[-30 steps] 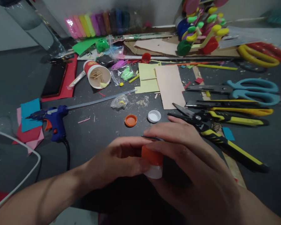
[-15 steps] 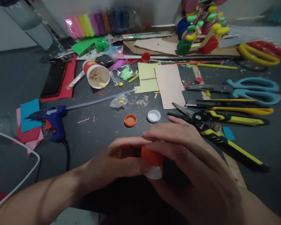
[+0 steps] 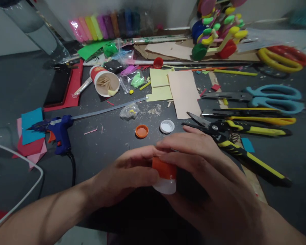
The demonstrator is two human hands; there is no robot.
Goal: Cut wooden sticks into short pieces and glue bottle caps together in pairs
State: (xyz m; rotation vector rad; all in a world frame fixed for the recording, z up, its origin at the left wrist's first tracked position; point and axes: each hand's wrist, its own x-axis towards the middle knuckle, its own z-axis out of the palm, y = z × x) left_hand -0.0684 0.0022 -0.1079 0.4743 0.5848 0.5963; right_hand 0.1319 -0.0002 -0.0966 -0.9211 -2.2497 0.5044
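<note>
Close to me, both hands are closed round a small cylinder (image 3: 165, 173) with an orange band above a whitish lower part. My left hand (image 3: 127, 173) presses its thumb on the near left side, index finger behind. My right hand (image 3: 206, 173) arches over the top and right side, fingertips on the upper edge and thumb underneath. Fingers hide the cylinder's far side and top, so what exactly it is I cannot tell. Just beyond the fingers lie an orange bottle cap (image 3: 142, 131) and a white bottle cap (image 3: 167, 126), both hollow side up.
On the left lies a blue glue gun (image 3: 60, 132) with its cord. To the right are yellow-black snips (image 3: 234, 139), a cutter knife (image 3: 260, 119) and blue-handled scissors (image 3: 272, 97). Farther back sit paper pieces (image 3: 185, 93), a tipped cup (image 3: 105, 81) of sticks and a phone (image 3: 58, 85).
The cylinder has shifted slightly left and turned a little in my fingers. My left thumb has slid slightly left and up, baring more of the whitish part.
</note>
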